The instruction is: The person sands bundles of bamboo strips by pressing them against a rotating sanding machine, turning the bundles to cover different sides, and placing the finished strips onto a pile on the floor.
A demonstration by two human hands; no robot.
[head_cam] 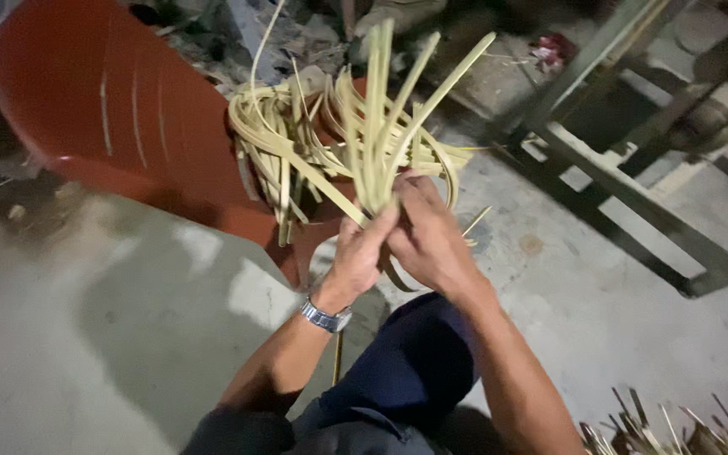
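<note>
My left hand (362, 251), with a metal watch on its wrist, and my right hand (428, 232) are closed together around the lower ends of a bunch of pale yellow-green flat strips (381, 118). The strips fan upward and outward from my fingers. More loose, curled strips of the same kind (275, 139) lie heaped on the seat of a red plastic chair (111, 109) just beyond my hands. My knee in dark blue trousers (410, 362) sits below my hands.
A grey concrete floor (86, 320) spreads to the left. A dark wooden frame of slanted beams (634, 168) stands at the right. Several thin sticks (676, 430) poke up at the bottom right corner. Rubble and scraps lie at the top.
</note>
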